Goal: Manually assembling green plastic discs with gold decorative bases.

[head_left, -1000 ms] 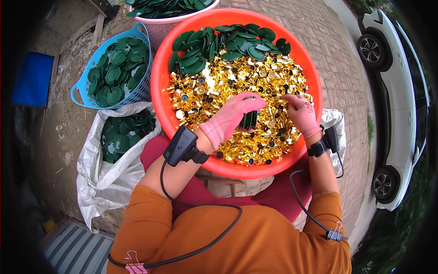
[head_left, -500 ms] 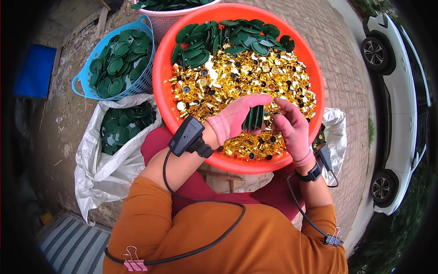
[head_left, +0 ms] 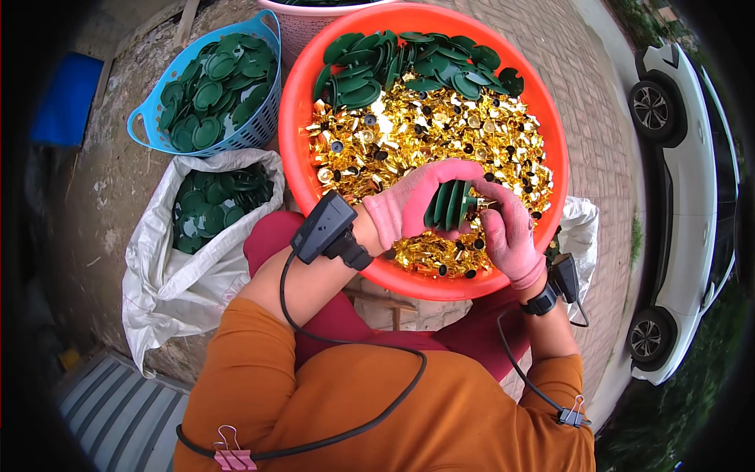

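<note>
Basin [head_left: 295, 145] of red-orange plastic is the largest thing; smaller blue basket [head_left: 259, 122] stands near its 10 o'clock side. Over the basin's 5 o'clock part, the pink-gloved left hand [head_left: 407, 200] is curved like a letter C and grips a short row of green discs [head_left: 448, 204], standing on their edges. The row's long axis goes roughly from 9 to 3 o'clock, so this hand is the nearer one. The right hand [head_left: 513, 240] has bent fingers, its tips just beside the row's 3 o'clock end; whether they pinch something, I cannot tell. Smallest are loose golden pieces [head_left: 464, 130] in the basin.
</note>
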Demonstrator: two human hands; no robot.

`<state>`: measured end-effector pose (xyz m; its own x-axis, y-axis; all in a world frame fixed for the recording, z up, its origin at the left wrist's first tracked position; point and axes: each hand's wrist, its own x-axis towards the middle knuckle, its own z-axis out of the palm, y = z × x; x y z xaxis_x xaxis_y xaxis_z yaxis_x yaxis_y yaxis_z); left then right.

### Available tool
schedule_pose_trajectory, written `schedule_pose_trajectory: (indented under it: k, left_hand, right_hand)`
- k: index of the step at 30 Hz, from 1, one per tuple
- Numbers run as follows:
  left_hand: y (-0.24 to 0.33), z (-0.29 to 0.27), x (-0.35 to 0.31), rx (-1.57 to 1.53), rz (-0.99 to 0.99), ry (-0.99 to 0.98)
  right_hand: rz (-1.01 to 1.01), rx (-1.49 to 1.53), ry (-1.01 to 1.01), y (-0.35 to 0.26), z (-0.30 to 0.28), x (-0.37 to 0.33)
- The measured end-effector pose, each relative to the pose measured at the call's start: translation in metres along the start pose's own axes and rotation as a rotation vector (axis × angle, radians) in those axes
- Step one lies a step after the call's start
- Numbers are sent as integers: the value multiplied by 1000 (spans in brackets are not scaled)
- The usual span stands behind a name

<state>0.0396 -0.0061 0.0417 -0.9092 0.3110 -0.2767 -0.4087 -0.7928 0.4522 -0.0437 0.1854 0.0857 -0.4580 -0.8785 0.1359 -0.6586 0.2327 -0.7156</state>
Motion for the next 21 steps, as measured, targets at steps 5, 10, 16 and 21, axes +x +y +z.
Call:
schedule_pose_trajectory:
  k: [5, 10, 16, 21]
  left_hand:
    - [-1, 1, -5, 13, -16, -14]
    - [4, 7, -11, -21, -52, -37]
    - [-5, 17, -17, 241, 191, 155]
    - [-4, 20, -20, 1301, 715, 310]
  right_hand:
    - [-51, -4, -9, 6, 5, -4]
    - [-43, 42, -54, -2, 0, 4]
    - [-140, -223, -105, -6, 3, 13]
    - [790, 1229, -283, -4, 10, 9]
